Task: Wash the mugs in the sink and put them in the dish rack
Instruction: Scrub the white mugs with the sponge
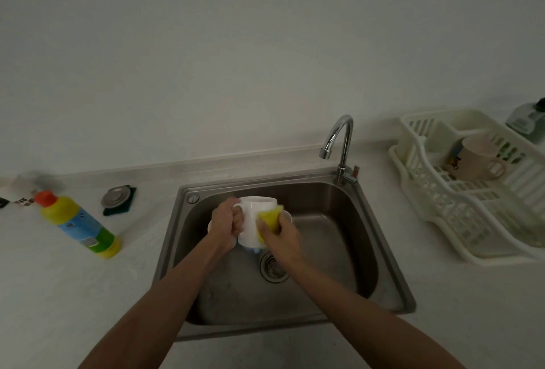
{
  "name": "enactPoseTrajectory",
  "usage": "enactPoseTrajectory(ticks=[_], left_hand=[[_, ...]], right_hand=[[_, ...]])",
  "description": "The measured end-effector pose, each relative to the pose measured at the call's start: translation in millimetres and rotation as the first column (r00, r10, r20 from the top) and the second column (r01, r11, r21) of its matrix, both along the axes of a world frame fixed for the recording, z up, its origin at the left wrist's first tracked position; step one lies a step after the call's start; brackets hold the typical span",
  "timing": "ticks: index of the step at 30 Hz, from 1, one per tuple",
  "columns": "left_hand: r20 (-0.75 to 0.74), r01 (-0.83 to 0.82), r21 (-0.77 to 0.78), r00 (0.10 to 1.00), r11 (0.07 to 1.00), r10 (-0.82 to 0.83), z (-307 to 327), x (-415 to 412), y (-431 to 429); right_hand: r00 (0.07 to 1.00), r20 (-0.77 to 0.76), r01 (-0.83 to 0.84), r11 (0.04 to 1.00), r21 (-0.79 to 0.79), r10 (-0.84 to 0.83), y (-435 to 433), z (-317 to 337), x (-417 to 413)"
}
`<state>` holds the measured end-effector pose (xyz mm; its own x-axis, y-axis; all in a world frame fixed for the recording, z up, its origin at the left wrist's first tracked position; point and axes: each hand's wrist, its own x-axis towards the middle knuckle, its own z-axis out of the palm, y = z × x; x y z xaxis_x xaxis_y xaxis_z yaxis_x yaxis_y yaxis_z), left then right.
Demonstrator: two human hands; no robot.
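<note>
Over the steel sink [383, 256] I hold a white mug [252, 221] upright. My left hand [225, 225] grips its handle. My right hand [281, 234] presses a yellow sponge [270, 218] against the mug's right side. Behind the mug, white crockery [287, 216] shows at both sides, mostly hidden. A beige mug [477, 159] lies on its side in the white dish rack [460, 203] on the counter at the right.
A chrome tap [339, 138] arches over the sink's back edge; no water shows. The drain strainer [272, 267] lies below my hands. On the left counter stand a yellow detergent bottle [79, 224] and a metal sink plug [115, 197] on a dark scouring pad.
</note>
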<state>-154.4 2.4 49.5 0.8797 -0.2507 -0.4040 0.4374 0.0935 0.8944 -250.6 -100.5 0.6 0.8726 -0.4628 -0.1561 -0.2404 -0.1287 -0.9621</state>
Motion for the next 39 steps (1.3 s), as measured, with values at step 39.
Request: enactPoseTrajectory(ticks=[39], left_hand=[[0.182,0.119,0.461,0.957,0.88,-0.225,0.0,-30.3,17.6]], right_hand=[[0.875,-0.466,-0.379,0.789,-0.483,0.135,-56.4,38.6,45.7]])
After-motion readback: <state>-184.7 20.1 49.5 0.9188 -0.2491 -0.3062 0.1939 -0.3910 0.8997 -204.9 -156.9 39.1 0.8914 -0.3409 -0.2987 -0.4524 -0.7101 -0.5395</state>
